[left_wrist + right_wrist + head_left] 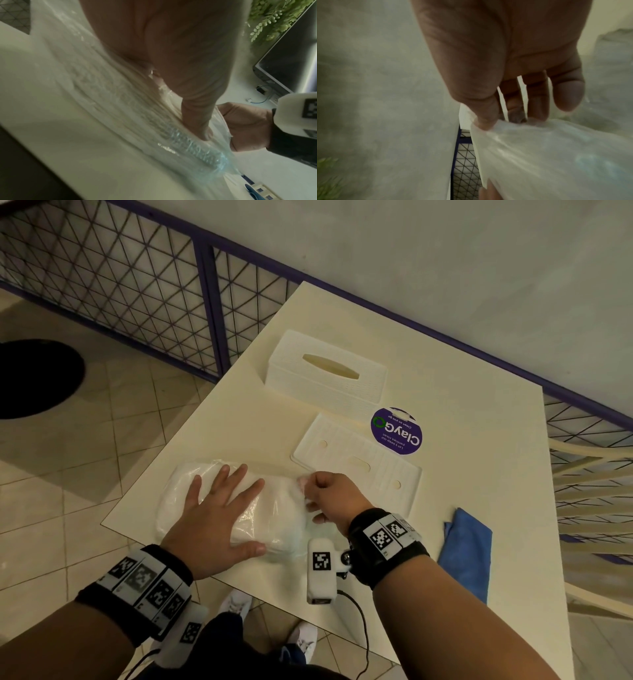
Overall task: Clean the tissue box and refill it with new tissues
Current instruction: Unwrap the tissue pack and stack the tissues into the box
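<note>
A pack of white tissues in clear plastic wrap (pixel 274 515) lies near the front left of the cream table (pixel 479 474). My left hand (pixel 219 508) presses flat on it with straight, spread fingers. My right hand (pixel 325 498) pinches the wrap's right end; the right wrist view shows thumb and fingers closed on the plastic wrap (pixel 539 148). In the left wrist view the wrap (pixel 188 146) stretches under my palm. The white tissue box (pixel 325 371) stands further back, its slot up. Its flat white base panel (pixel 356 463) lies apart in front of it.
A folded blue cloth (pixel 469 549) lies at the table's right front. A round purple ClayGo sticker (pixel 397 431) sits beside the panel. A purple-framed mesh railing (pixel 137 289) runs behind and left. A cream chair (pixel 596 501) stands at the right.
</note>
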Available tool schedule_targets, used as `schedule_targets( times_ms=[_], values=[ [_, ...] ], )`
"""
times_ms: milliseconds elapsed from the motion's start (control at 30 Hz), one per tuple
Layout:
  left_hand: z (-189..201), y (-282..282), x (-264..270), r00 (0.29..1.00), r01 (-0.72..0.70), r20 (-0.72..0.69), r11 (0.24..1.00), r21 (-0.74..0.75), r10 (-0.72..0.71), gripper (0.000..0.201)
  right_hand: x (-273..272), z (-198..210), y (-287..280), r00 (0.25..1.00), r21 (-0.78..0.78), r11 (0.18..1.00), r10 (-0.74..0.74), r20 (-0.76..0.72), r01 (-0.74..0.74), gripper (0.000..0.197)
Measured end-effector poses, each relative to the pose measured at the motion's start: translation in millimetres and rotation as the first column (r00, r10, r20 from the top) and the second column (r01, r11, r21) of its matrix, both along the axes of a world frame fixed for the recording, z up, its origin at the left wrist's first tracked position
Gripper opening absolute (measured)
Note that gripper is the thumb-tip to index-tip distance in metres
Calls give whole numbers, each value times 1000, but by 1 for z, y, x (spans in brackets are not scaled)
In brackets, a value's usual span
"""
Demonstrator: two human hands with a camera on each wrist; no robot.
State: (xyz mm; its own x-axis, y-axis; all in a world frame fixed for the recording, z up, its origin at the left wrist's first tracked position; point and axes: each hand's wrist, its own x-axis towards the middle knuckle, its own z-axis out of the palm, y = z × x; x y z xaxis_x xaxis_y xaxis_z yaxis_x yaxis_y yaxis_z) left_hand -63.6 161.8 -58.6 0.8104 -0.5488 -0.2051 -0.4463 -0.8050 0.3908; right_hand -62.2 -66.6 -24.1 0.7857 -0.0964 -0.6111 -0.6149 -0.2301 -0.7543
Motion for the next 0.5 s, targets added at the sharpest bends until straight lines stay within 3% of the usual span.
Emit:
schedule_targets(
  times_ms=[100, 233, 400, 500],
  values=[
    [1, -1, -1, 1000, 3, 2, 1000, 15, -3, 102, -5, -1, -3, 996, 111, 993, -32, -89, 42, 10],
    [3, -2, -2, 1000, 7, -9, 999, 39, -7, 106, -6, -3, -7, 992, 120, 992, -8, -129, 24, 16],
    [7, -4, -3, 998, 32, -61, 998, 54, -29, 126, -8, -5, 0, 988, 154, 986, -42, -150, 66, 26],
    [4, -3, -4, 998, 45, -40, 997, 67, -43, 126, -12, -4, 4, 980, 164, 983, -51, -193, 83, 27]
  ],
)
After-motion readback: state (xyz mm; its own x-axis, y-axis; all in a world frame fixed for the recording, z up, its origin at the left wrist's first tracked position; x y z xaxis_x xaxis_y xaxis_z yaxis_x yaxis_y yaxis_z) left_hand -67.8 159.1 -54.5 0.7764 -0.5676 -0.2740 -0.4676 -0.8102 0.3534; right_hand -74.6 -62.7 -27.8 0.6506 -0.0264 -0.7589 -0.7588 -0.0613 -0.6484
